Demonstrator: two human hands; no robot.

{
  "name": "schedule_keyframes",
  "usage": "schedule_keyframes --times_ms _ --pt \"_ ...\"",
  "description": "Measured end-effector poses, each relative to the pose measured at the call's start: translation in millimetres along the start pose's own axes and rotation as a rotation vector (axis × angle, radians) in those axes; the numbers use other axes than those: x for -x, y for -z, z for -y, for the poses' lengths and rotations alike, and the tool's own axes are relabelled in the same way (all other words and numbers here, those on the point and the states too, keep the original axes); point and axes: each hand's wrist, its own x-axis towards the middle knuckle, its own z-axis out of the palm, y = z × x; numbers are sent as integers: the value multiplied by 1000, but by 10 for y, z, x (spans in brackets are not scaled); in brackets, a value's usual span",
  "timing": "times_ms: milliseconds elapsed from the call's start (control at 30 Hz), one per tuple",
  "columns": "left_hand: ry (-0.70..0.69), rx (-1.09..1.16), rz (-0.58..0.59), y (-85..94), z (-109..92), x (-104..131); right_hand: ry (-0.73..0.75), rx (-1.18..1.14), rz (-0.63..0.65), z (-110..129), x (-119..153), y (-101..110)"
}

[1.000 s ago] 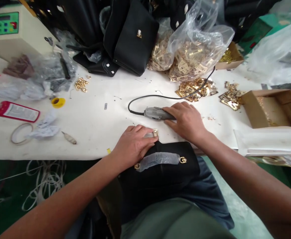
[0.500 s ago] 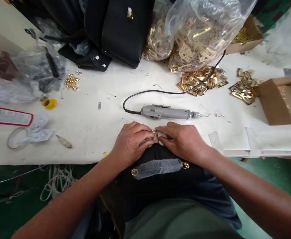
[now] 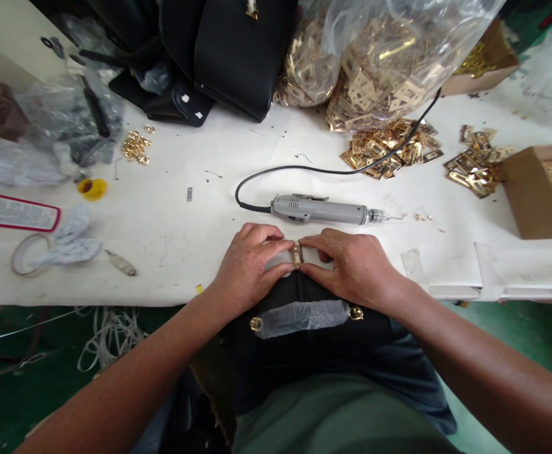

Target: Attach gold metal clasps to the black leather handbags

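Observation:
A small gold metal plate (image 3: 297, 254) with a slot sits at the top edge of a black bag (image 3: 314, 287) near the table's front edge. My left hand (image 3: 254, 261) pinches the plate's left side between thumb and forefinger. From the right, my right hand (image 3: 351, 263) grips it the same way, thumb and forefinger at its ends. Below the hands, the bag's handle (image 3: 304, 318) is wrapped in clear plastic, with gold rings at both ends. Just beyond my fingers lies a grey electric screwdriver (image 3: 323, 209), its bit pointing right.
Gold plates lie in a pile (image 3: 394, 150) beneath a clear bag (image 3: 375, 75) full of more. A cardboard box (image 3: 531, 192) stands at the right. Black bags (image 3: 242, 60) occupy the back. A red-and-white bottle (image 3: 16, 211) and gold rings (image 3: 137, 147) are at the left.
My fingertips have shifted on the gold plate, and its slotted face now shows more fully between them. The view has moved slightly; the screwdriver stays where it lay.

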Motion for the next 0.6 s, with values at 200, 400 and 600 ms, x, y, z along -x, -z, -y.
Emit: schedule_keyframes --times_ms 200,400,600 --pt "-17 4 6 5 4 12 3 12 -11 -24 12 -38" --pt "7 40 -9 -13 -1 18 -18 11 -1 -21 6 -36" --pt "7 60 -46 -29 -9 10 -3 30 2 -29 13 -46"
